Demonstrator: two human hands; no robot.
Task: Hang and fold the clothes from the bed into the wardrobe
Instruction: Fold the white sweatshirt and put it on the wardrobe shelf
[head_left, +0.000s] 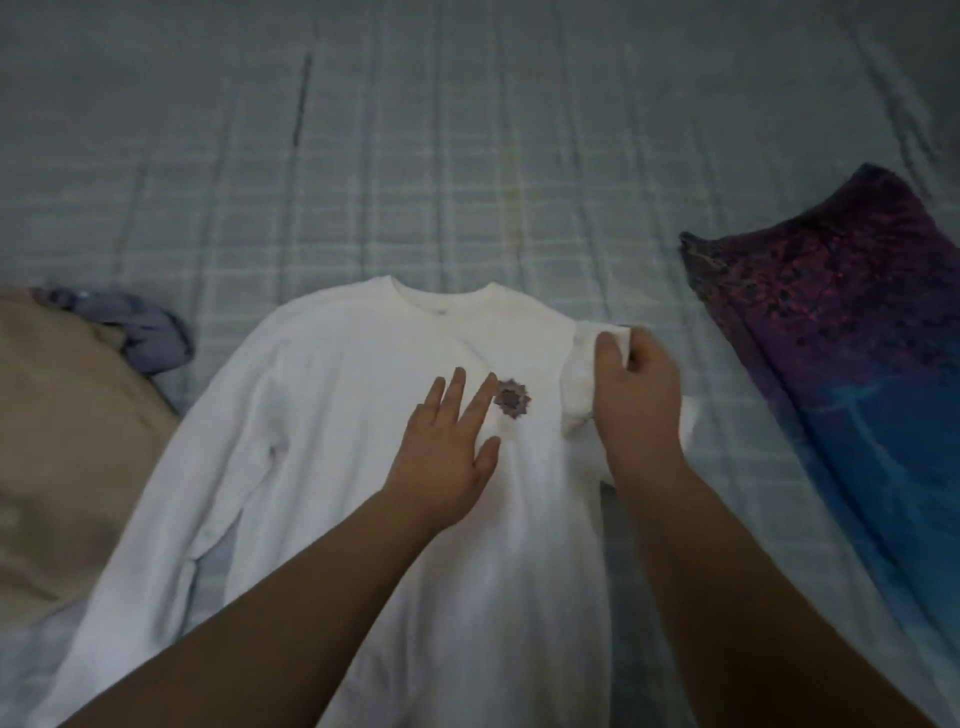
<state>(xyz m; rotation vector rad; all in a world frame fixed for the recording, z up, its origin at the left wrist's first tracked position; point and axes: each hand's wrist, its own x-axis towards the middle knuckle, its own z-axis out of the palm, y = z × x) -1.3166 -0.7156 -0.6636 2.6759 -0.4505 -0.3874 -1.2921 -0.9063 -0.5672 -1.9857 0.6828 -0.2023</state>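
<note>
Checked bedsheet (467, 156) carries a white sweatshirt (337, 415) spread flat near its front edge. Left hand (447, 447) presses the chest, fingers straight, anchoring it — right hand (636, 395) pinches the sleeve (582, 374), folding it inward.

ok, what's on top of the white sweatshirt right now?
On the white sweatshirt: the left hand resting flat on its chest, and its own sleeve, folded inward and held by the right hand. The fabric beneath both is covered.
</note>
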